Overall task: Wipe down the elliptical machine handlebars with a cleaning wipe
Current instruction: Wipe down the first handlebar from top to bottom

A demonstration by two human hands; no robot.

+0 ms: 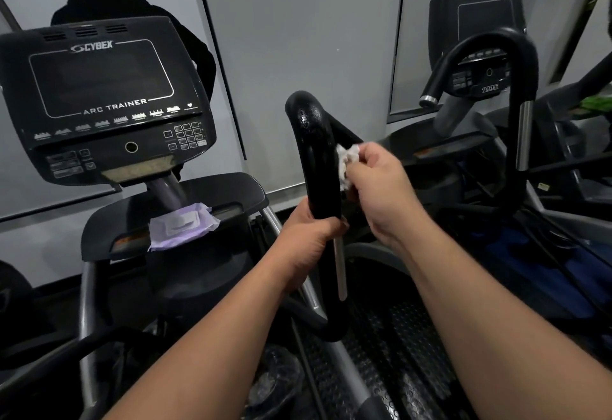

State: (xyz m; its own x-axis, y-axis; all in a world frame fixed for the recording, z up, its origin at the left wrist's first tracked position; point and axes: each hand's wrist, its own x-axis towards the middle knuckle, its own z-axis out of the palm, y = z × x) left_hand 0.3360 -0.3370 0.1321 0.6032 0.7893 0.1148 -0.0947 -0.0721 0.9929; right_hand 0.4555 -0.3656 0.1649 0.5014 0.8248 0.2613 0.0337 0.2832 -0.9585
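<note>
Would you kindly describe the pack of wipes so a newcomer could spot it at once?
Find the console marked ARC TRAINER on the left. Just below it, on the black shelf at the foot of its post, lies the pack of wipes: flat, pale purple, the only light-coloured thing there.

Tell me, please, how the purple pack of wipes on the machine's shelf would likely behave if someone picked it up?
The pack of wipes looks like a soft film pouch with crinkled edges, so it would probably flex and sag rather than stay stiff. It lies flat on the shelf, so rolling seems unlikely. Its lower edge overhangs the shelf's front, so a nudge might slide it off.
</note>
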